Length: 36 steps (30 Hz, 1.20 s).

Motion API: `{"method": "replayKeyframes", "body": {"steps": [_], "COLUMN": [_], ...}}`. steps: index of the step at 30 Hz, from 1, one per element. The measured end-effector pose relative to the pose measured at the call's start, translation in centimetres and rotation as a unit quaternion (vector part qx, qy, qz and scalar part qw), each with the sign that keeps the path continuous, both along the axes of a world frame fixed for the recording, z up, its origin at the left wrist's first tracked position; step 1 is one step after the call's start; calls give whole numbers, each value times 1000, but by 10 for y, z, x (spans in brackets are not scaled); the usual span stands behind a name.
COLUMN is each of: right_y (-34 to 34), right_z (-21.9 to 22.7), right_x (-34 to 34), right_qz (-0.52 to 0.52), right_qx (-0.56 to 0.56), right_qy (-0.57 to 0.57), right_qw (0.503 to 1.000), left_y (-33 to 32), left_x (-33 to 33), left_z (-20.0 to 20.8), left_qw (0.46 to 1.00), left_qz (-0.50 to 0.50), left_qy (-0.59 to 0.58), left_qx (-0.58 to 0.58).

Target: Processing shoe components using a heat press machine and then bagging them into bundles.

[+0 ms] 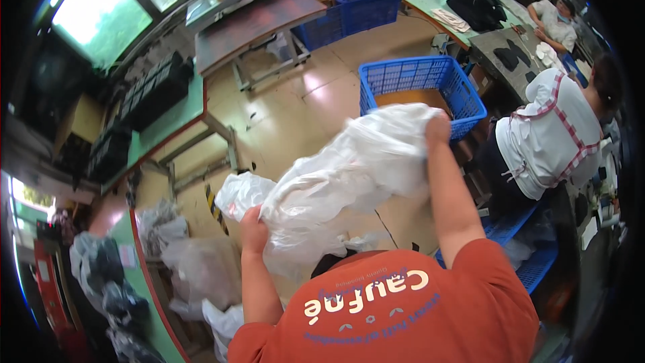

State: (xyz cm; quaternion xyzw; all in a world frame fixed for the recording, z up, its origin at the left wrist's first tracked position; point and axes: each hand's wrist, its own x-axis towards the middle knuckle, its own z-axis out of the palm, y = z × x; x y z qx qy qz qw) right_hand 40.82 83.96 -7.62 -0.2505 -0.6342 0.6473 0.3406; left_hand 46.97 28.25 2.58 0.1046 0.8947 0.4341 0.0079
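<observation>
Stretched between my hands is a large, whitish see-through plastic bag (349, 165), crumpled and hanging in loose folds. My left hand (254, 230) is closed on its near left part, low and close to my body. Farther out and higher, my right hand (438, 130) grips the bag's far right end, the arm held straight. Just beyond that end stands a blue plastic crate (457, 84) on the floor, something flat and brown at its bottom. The bag's edge overlaps the crate's near rim from my view. Whether anything is inside the bag I cannot tell.
At right, a person in a white top (551, 128) sits by a workbench; another person (557, 23) sits farther back. A dark-topped table (262, 23) stands ahead, blue stacked crates (369, 17) behind it. Green-topped tables (164, 124) and filled plastic bags (201, 265) line the left.
</observation>
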Motion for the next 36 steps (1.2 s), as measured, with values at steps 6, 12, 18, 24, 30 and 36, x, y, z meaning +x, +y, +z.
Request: {"method": "replayKeyframes", "body": {"steps": [6, 12, 18, 24, 30, 36], "right_y": [-24, 10, 42, 71, 40, -70], "right_z": [71, 57, 57, 137, 31, -78], "right_x": [30, 31, -18, -72, -83, -113], "right_qz": [60, -265, -522, -543, -378, 236], "right_qx": [39, -55, 37, 20, 407, 202], "right_qy": [14, 233, 162, 251, -125, -636], "right_qw": [997, 934, 837, 801, 822, 706], "left_y": [33, 161, 234, 230, 276, 584], "left_x": [-138, -271, -335, -394, -478, -601], "left_z": [19, 85, 123, 191, 202, 225], "left_qw": [999, 979, 972, 943, 817, 669], "left_qz": [-16, -126, -204, -168, -367, -469], "left_qy": [2, 18, -17, 55, 52, -112], "left_qx": [43, 161, 118, 283, 441, 566]}}
